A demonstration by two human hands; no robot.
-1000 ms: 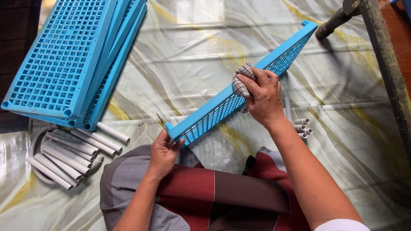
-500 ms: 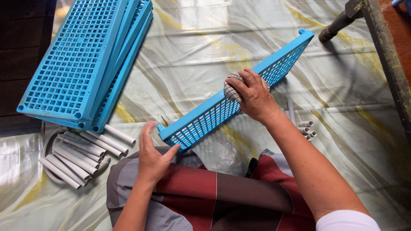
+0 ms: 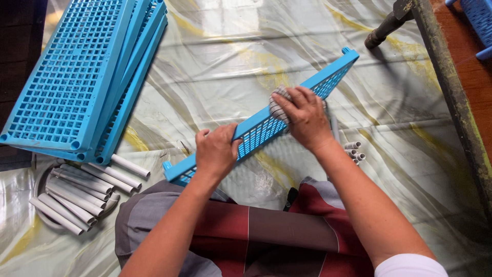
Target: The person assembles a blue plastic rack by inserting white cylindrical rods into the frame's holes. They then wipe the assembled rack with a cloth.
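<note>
We hold a long blue perforated plastic panel point(image 3: 266, 123) on edge, running diagonally from low beside our lap to high and away on the right side. Our left hand point(image 3: 216, 152) grips the panel near its lower end, the fingers point(image 3: 202, 137) clenched over the top edge. Our right hand point(image 3: 303, 117) sits farther up the same panel, its fingers clamped on a grey striped cloth point(image 3: 277, 105) that is pressed against the panel face. The panel rests over a glossy plastic sheet point(image 3: 230, 56) that covers the floor. Well to the left of the left fingers lies a stack of matching blue lattice panels point(image 3: 77, 77), tilted and overlapping. Below that stack, near the left forearm, a bundle of grey plastic tubes point(image 3: 77, 192) lies side by side, partly in a shallow round tray. Just beyond the right wrist, a few short grey tube pieces point(image 3: 354, 151) lie with their open ends showing. Far to the right of the right fingers, a dark metal frame leg point(image 3: 446, 77) crosses the sheet. We sit with red and grey clothing point(image 3: 266, 231) over the lap, directly beneath both forearms.
</note>
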